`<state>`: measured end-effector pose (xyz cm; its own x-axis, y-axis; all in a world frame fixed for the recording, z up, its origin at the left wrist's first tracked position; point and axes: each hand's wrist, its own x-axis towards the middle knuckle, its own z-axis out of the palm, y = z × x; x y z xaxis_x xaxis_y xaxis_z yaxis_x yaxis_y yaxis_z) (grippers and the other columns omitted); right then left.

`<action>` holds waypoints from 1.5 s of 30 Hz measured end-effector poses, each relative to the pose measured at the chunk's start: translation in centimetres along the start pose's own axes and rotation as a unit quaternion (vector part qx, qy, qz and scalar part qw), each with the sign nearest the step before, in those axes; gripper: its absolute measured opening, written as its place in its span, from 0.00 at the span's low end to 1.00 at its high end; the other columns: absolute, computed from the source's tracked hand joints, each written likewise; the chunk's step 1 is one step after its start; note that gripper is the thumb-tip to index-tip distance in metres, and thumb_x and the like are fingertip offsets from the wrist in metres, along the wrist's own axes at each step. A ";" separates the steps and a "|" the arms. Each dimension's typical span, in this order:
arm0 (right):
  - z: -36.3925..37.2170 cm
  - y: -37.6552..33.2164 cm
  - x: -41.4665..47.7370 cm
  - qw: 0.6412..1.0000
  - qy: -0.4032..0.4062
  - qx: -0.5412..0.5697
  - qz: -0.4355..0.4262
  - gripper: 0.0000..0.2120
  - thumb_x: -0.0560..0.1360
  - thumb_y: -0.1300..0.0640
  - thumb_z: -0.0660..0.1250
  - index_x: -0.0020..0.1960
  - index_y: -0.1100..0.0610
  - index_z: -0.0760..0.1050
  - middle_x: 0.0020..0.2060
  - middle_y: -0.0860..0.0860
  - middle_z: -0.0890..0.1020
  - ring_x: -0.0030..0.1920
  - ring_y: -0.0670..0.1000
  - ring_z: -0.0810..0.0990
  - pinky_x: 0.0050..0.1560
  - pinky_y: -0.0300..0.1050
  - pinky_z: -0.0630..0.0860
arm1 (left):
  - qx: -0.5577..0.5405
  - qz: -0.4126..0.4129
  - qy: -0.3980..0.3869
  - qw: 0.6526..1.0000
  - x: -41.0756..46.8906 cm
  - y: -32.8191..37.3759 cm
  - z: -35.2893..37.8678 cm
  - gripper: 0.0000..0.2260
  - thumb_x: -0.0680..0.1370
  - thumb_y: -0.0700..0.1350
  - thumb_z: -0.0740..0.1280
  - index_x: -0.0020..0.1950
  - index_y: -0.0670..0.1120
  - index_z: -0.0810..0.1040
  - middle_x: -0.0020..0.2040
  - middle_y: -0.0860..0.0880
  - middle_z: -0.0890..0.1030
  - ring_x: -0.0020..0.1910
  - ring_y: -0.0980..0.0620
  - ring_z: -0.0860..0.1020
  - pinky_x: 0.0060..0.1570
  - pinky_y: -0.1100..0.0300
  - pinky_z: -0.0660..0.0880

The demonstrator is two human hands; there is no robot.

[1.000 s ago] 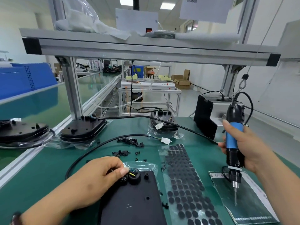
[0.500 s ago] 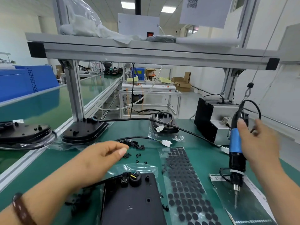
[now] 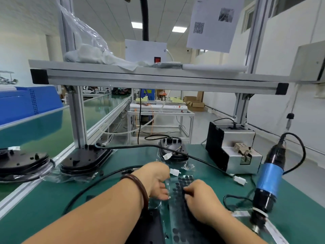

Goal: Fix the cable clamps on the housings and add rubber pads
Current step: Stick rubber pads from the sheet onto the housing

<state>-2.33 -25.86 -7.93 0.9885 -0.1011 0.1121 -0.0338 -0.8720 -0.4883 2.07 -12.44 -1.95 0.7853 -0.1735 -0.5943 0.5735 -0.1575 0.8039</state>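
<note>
Pads seem to be the step now. Both hands are at the sheet of rubber pads [image 3: 176, 184], which lies on the green worktop [image 3: 52, 208] by its near edge, just right of the black housing [image 3: 153, 225]. The left hand [image 3: 154, 182] presses the sheet's left side flat with fingers nearly straight. The right hand [image 3: 202, 199] curls its fingers down onto the black dots, as if to peel one; I cannot tell if it has one yet. The sheet is long and thin, and its long way runs from the near edge toward the far edge. The housing is mostly hidden under the left arm. The next move calls for lifting one pad cleanly, then carrying it left to the housing.
</note>
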 end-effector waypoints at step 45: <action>0.6 -0.4 0.5 0.987 0.109 0.032 -0.117 0.08 0.77 0.56 0.61 0.41 0.55 0.76 0.41 0.49 0.78 0.42 0.49 0.74 0.41 0.38 0.68 | 0.214 0.236 0.093 0.943 0.6 -1.3 0.5 0.41 0.69 0.32 0.73 0.75 0.47 0.55 0.46 0.50 0.70 0.48 0.48 0.77 0.50 0.52 0.80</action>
<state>-1.76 -25.26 -8.14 0.9128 -0.0072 0.4083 0.2079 -0.8523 -0.4800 1.69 -12.85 -3.35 0.9798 -0.1545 -0.1266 0.0351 -0.4907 0.8706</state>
